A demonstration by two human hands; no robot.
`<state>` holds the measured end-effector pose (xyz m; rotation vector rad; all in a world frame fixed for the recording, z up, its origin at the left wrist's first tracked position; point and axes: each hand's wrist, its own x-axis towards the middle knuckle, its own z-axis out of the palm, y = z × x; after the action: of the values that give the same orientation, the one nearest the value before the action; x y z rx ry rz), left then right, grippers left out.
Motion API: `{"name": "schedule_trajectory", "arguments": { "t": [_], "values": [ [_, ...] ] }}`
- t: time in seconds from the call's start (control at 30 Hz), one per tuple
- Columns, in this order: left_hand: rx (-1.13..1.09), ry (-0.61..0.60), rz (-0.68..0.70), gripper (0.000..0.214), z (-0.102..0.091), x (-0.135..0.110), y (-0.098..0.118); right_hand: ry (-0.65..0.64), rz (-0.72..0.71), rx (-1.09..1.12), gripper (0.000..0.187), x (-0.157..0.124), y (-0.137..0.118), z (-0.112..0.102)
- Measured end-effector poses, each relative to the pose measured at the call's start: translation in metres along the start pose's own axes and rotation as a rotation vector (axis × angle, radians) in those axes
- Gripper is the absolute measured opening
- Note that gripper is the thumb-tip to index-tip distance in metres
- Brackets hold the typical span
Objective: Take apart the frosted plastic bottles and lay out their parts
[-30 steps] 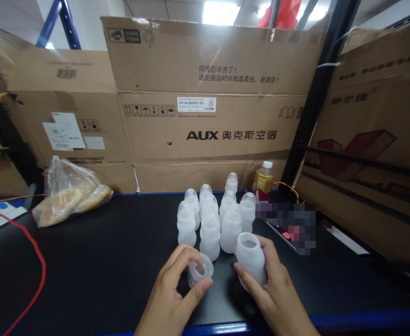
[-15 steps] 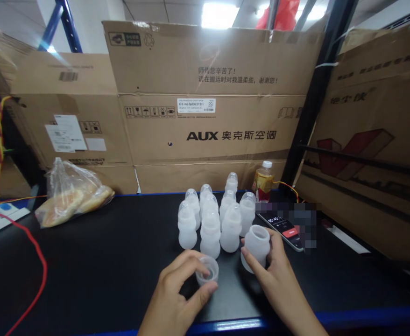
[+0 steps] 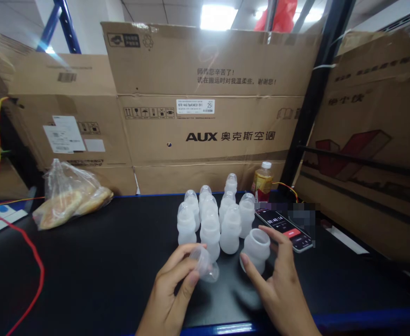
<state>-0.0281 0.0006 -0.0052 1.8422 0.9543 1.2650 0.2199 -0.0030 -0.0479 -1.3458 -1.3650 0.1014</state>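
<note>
Large cardboard cartons [image 3: 205,102] fill the background behind a black worktop [image 3: 86,266], the middle one printed AUX, with a black rack upright [image 3: 317,98] at the right. At the left of the worktop lies a clear plastic bag [image 3: 70,198] of bread, and a red wire [image 3: 26,247] curves beside it. A drinks bottle [image 3: 263,182] stands near the back edge, and a phone [image 3: 284,228] lies at the right, its top partly hidden by a pixelated patch. A tight cluster of milky plastic bottles [image 3: 210,228] stands mid-worktop, the rear ones hidden by those in front, so their count is hard to make out. The right hand [image 3: 278,291] has its fingers [image 3: 278,238] curved around another bottle [image 3: 256,249], held upright, mouth up. The left hand [image 3: 168,284] pinches a tilted translucent cap [image 3: 205,263] in its fingers [image 3: 180,254], just in front of the cluster
</note>
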Motion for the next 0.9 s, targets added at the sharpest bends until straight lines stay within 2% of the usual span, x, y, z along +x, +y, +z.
{"name": "schedule_trajectory", "arguments": {
  "t": [0.17,0.4,0.47,0.5,0.53,0.6,0.67,0.73,0.77,0.83,0.9],
  "values": [
    [-0.052,-0.010,-0.023,0.043,0.000,0.001,-0.002,0.133,-0.123,-0.011,0.065,0.002,-0.003,0.000],
    [-0.199,-0.064,-0.074,0.032,-0.002,0.003,-0.010,0.461,-0.393,0.028,0.051,-0.008,-0.032,-0.001],
    [-0.237,-0.095,-0.075,0.028,-0.003,0.003,-0.011,0.532,-0.485,0.077,0.057,-0.015,-0.037,0.002],
    [-0.242,-0.113,-0.068,0.026,-0.003,0.003,-0.012,0.487,-0.537,0.108,0.061,-0.018,-0.038,0.005],
    [-0.243,-0.135,-0.056,0.025,-0.004,0.003,-0.011,0.377,-0.579,0.133,0.062,-0.022,-0.038,0.007],
    [-0.269,-0.206,-0.010,0.025,-0.004,0.003,-0.009,0.038,-0.604,0.123,0.054,-0.026,-0.034,0.011],
    [-0.317,-0.300,0.042,0.029,-0.004,0.004,-0.005,-0.204,-0.572,0.029,0.052,-0.030,-0.028,0.014],
    [-0.339,-0.374,0.074,0.034,-0.002,0.004,-0.002,-0.288,-0.547,-0.073,0.062,-0.032,-0.020,0.017],
    [-0.332,-0.397,0.085,0.036,-0.002,0.005,-0.002,-0.303,-0.549,-0.106,0.061,-0.033,-0.016,0.018],
    [-0.295,-0.407,0.104,0.033,0.000,0.005,-0.005,-0.286,-0.588,-0.108,0.057,-0.035,-0.011,0.021],
    [-0.265,-0.380,0.133,0.023,0.000,0.004,-0.010,-0.267,-0.628,-0.088,0.066,-0.035,-0.010,0.023]
  ]
}}
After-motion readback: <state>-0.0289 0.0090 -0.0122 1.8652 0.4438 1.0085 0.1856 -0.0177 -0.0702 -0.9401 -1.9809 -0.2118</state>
